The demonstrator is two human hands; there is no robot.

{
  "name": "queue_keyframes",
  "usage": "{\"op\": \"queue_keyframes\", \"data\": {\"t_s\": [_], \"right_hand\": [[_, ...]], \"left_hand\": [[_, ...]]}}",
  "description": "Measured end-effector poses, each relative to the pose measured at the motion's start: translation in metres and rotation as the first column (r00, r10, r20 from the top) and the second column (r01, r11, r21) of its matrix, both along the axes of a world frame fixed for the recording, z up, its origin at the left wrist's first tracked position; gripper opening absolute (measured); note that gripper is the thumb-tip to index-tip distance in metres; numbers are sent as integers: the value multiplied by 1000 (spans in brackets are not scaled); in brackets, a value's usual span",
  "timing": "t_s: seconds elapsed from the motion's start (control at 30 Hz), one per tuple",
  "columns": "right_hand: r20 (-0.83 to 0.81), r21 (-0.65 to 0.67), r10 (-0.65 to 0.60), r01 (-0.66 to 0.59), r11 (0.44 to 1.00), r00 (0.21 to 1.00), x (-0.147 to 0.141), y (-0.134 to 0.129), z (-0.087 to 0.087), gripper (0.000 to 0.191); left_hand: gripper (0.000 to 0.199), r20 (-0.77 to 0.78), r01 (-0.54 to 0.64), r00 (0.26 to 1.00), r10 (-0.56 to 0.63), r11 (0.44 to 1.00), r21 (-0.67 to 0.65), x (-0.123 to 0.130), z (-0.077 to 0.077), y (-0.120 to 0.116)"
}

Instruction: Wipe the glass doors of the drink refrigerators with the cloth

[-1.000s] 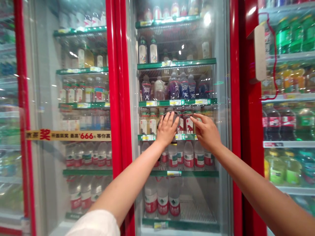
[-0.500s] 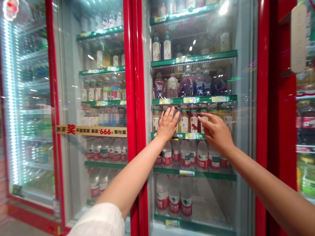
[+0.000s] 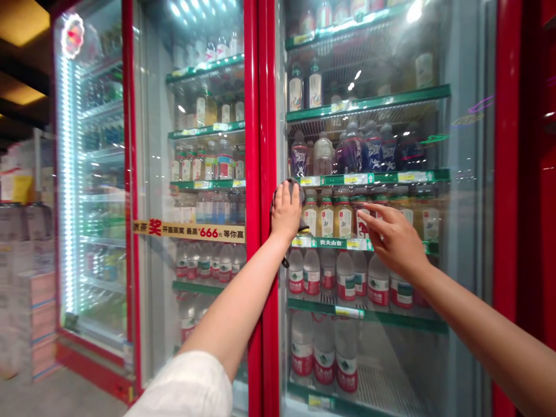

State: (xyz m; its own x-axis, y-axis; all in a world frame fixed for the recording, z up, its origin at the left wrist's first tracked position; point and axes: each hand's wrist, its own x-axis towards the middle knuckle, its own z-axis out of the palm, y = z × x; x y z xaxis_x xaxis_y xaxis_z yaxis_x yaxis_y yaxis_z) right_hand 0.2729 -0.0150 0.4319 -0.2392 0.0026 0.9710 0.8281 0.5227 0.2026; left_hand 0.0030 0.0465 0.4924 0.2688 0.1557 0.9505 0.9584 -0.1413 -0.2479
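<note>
Left hand (image 3: pixel 285 213) lies flat on rounded dark-grey pad (image 3: pixel 303 196), fingers close together.
Right hand (image 3: pixel 397 240) hovers, fingers bent, slightly apart.

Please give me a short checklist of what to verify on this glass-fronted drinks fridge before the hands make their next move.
1. Left hand laid on the dark grey, cloth-like pad: ok.
2. Pad clear of the glossy red upright door frame: not ok, in this view it overlaps the edge.
3. Right hand free of any object: ok, none visible.
4. Right hand touching the clear glass door: cannot tell.
5. Clear plastic bottles with red-and-white labels, on the shelf below the hands, upright: ok.
</note>
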Motion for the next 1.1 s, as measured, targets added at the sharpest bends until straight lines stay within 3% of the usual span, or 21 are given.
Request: {"op": "queue_keyframes", "data": {"t_s": [0.1,0.2,0.27,0.33,0.47,0.57,0.63,0.73,0.8,0.87,0.93,1.1], "right_hand": [[5,12,3,-4,1000,1000,-2,-1,-2,39],[25,21,16,-16,1000,1000,-5,-1,-5,41],[42,21,27,-28,999,999,-10,-1,-6,41],[50,21,40,-41,999,998,-16,-2,-5,40],[56,17,72,-73,997,996,-30,-8,-3,38],[57,22,98,-100,995,994,-38,-12,-4,38],[58,24,105,-106,994,993,-41,-13,-4,37],[59,22,110,-112,994,992,-45,-11,-5,36],[60,22,117,-119,993,991,-46,-10,-5,36],[67,25,117,-119,993,991,-47,-8,-4,36],[77,36,109,-112,993,991,-45,-8,-1,37],[72,62,97,-101,993,993,-37,-6,6,37]], "left_hand": [[64,108,-58,992,58,998,-4,-3,-6,-1],[61,80,-82,993,84,996,-28,0,-30,-4],[60,61,-84,994,86,996,-39,3,-34,-8],[60,78,-99,992,104,993,-63,5,-22,-12],[59,79,-95,991,104,989,-116,3,18,-25],[57,5,-62,998,63,991,-120,-10,23,-40],[57,-17,-66,998,65,995,-74,-24,9,-49],[58,-22,-99,995,98,995,-18,-46,-28,-56],[59,-32,-108,994,107,994,-27,-56,-50,-52],[60,14,-110,994,110,994,-26,-61,-60,-44],[60,87,-107,990,108,994,-18,-59,-51,-33],[62,175,-93,981,86,995,32,-43,13,-18]]}}
